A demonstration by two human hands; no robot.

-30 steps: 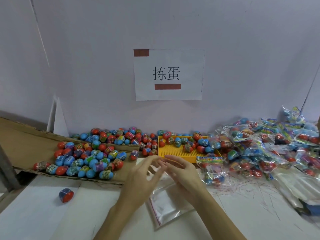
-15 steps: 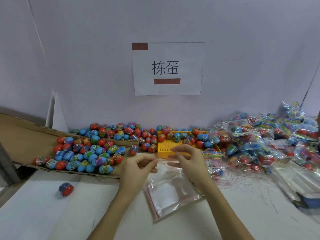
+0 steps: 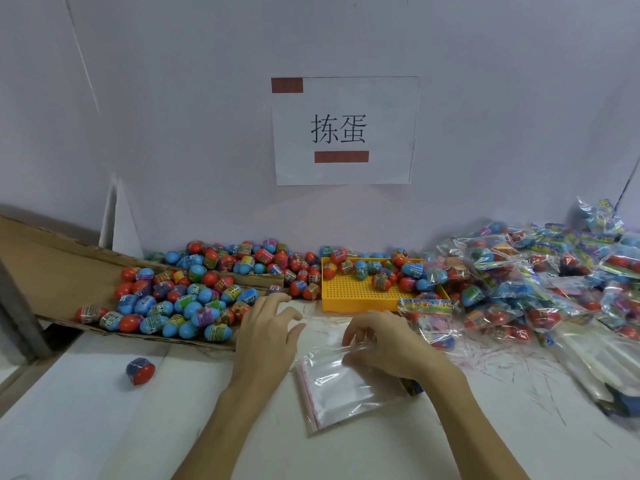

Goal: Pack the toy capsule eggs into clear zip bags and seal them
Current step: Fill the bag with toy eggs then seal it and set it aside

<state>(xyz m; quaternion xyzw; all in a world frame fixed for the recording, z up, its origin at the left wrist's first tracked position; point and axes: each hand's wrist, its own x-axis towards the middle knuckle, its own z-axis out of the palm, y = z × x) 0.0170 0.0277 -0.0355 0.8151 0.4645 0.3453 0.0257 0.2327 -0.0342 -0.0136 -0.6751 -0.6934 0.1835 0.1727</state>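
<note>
The right hand lies palm-down on the upper part of a clear zip bag, fingers curled, their tips bearing on the plastic; whether they pinch it cannot be told. The left hand hovers just left of the bag with its fingers loosely spread and nothing in them.

The bag lies flat and empty on the white tabletop, a red zip line along its left edge. Just beyond the bag stands a yellow perforated tray, with several red-and-blue capsule eggs at its far end. Left of the tray a big heap of loose eggs rests on a flattened cardboard sheet. One stray egg sits alone on the tabletop, well left of the bag. Right of the tray is a pile of filled bags. Above the tray, on the wall, hangs a paper sign.
</note>
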